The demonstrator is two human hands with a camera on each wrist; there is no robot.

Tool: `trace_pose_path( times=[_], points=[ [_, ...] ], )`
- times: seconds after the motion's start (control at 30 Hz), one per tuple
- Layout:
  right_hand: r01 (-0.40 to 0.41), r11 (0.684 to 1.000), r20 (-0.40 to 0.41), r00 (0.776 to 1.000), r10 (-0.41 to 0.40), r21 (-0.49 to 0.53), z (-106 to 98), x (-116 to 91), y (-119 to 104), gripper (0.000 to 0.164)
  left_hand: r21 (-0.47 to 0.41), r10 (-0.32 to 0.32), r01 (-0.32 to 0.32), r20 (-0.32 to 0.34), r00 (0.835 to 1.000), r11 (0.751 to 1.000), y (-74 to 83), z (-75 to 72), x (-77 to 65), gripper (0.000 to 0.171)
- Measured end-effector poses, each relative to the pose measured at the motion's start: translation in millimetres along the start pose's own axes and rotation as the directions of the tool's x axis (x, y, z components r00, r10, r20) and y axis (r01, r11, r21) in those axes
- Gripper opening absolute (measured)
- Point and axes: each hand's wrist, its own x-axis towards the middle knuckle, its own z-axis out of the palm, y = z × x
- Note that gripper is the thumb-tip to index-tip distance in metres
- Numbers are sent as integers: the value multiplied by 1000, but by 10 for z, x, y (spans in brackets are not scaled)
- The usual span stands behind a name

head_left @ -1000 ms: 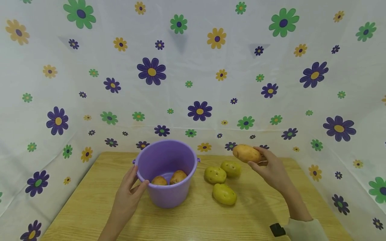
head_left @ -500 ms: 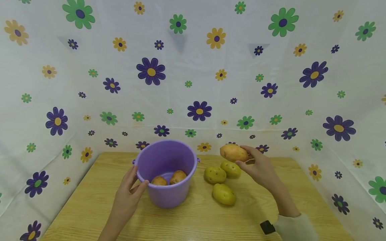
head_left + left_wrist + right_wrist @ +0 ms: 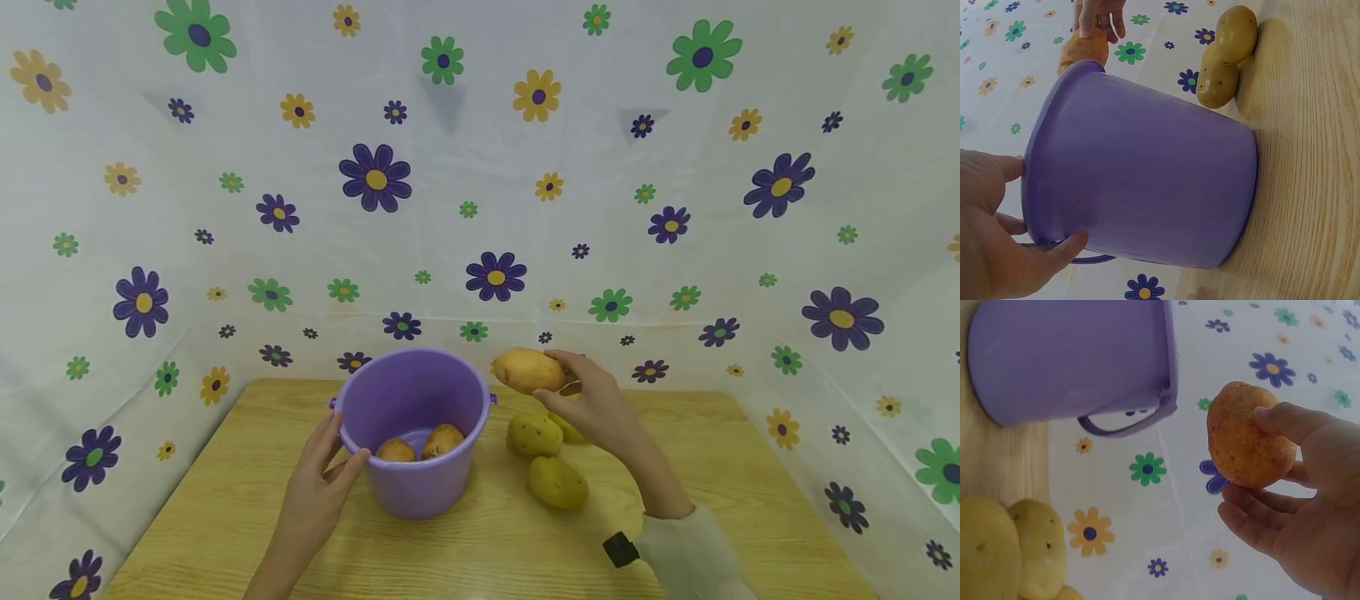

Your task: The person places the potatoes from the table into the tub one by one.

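Note:
A purple bucket (image 3: 420, 490) stands upright on the table, with two brown potatoes (image 3: 443, 441) visible inside it. My left hand (image 3: 318, 479) holds the bucket's rim on its near left side, thumb and fingers spread along it. In my right hand (image 3: 596, 410) is a light-brown potato (image 3: 527, 370), pinched between thumb and fingers, raised just right of the bucket's rim. The right wrist view shows this potato (image 3: 1249, 437) beside the bucket's mouth. Below the right hand lie three yellow-green potatoes (image 3: 558, 483); the farthest is partly hidden by that hand.
The wooden table (image 3: 480, 550) reaches back to a white curtain (image 3: 480, 233) printed with flowers, which also closes in both sides. The bucket's purple handle (image 3: 1129, 428) hangs down its outside. A small black block (image 3: 620, 550) sits at the right sleeve.
The right hand has moved left with its potato, from over the table's right part to beside the bucket's rim. The left hand and bucket have stayed in place.

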Motion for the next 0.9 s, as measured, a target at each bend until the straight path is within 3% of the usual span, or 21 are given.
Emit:
trace_pose_path(
  times=[0.57,0.9],
  points=[
    [69,997,54,996,-71,36,496,352,-361,57,-26,2,-2,-5,1000,1000,-7,5,14,75],
    [94,995,154,983,-97,26,811,519,-530,55,-19,10,-10,-17,1000,1000,-4,16,12,74]
  ],
)
